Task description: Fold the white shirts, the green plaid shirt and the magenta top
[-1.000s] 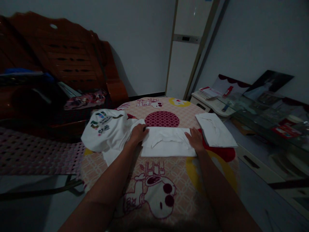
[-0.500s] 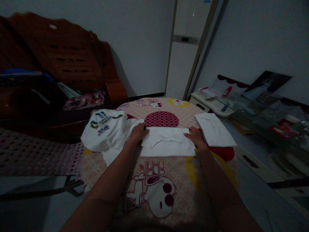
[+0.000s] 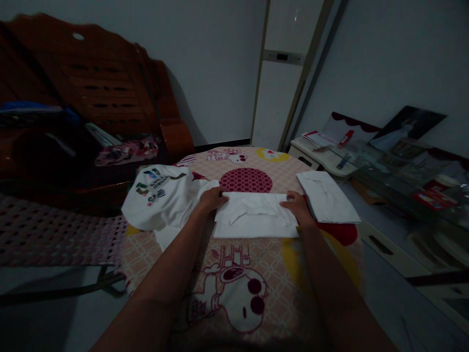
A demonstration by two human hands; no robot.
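A half-folded white garment [image 3: 254, 217] lies across the middle of a round table under a patterned cloth [image 3: 238, 288]. My left hand [image 3: 209, 201] is closed on the garment's left end, fingers curled over its edge. At the right end my right hand [image 3: 298, 208] grips the garment, fingers bent onto its top corner. A neatly folded white garment [image 3: 327, 197] rests just right of my right hand. A crumpled white shirt with printed logos [image 3: 159, 195] is heaped to the left of my left hand.
A dark wooden bench [image 3: 98, 93] with clutter stands at the back left. A low cabinet and glass table with papers and boxes [image 3: 370, 156] run along the right wall. A woven chair seat [image 3: 54, 234] lies left of the table.
Both hands stay on the garment's ends; the right hand has shifted slightly up toward the far corner. The view has barely moved.
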